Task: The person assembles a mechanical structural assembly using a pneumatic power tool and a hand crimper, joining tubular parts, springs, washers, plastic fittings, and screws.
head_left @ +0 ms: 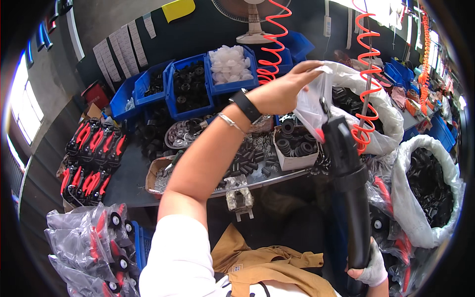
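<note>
My left hand [284, 91] is raised over the bench, its fingers pinched on the upper edge of a thin, see-through plastic bag [310, 106]. Low on the right, my right hand [372, 267], in a pale fingerless glove, grips the lower part of a long black tube-shaped tool [357, 213]. The tool stands nearly upright, its wider black head and a small red piece close to the bag. Whether the head is inside the bag or just behind it, I cannot tell. Part of the right hand is hidden behind the tube.
Blue bins [190, 91] hold black and white parts. A white box [297, 153] of black rings sits mid-bench, beside a metal fixture [239, 195]. Red-and-black tools [94, 158] are stacked left, bagged ones [91, 242] below. Lined sacks [420, 237] stand right; coiled orange hoses [363, 89] hang down.
</note>
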A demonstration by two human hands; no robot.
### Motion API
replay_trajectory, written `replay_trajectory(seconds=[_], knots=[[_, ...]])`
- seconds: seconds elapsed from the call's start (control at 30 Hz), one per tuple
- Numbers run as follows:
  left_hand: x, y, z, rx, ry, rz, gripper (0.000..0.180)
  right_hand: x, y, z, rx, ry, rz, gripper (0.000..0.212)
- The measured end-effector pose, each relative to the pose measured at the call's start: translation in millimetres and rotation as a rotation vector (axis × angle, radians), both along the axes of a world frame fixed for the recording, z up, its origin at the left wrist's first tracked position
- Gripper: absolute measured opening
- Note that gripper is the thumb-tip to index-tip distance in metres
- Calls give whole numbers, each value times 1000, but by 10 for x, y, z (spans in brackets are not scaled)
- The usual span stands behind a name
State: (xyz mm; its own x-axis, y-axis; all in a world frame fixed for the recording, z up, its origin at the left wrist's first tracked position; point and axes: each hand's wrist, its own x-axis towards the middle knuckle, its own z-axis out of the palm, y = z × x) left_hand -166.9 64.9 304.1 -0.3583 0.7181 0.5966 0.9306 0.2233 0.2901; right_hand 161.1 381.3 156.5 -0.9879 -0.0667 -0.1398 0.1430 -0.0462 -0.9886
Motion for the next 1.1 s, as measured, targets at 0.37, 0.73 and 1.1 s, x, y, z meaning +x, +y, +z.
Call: replay_trajectory(seconds=[0.37, 0.73, 1.1], knots=[[2050, 1164, -1552, 414, 631, -205, 46, -26, 107, -540, -205, -73, -171, 66], [878, 762, -1910, 760, -675, 413, 11, -802, -779, 20, -694, 375, 28, 62], [2550, -80, -2308, 216, -244, -83, 16, -938, -893, -239, -608, 398, 130, 55]])
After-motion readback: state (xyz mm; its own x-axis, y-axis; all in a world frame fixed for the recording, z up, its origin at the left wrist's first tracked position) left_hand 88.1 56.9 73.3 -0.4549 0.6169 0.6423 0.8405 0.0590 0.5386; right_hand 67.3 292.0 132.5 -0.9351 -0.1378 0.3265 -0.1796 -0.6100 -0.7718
